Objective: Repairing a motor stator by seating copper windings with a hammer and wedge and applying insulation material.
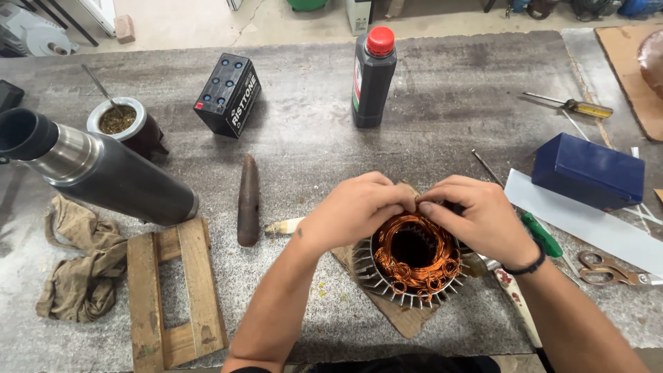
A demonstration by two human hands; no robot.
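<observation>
Head view: both hands (356, 207) (476, 214) pinch the stator's (414, 259) far rim.

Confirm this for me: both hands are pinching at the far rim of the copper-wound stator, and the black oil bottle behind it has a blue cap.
Not quite: the head view shows the bottle with a red cap. The rest holds: the left hand and right hand pinch at the far rim of the stator.

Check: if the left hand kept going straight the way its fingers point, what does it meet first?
The left hand points right, fingertips already meeting the right hand above the copper-wound stator. So the right hand's fingers come first; depth is unclear.
</observation>
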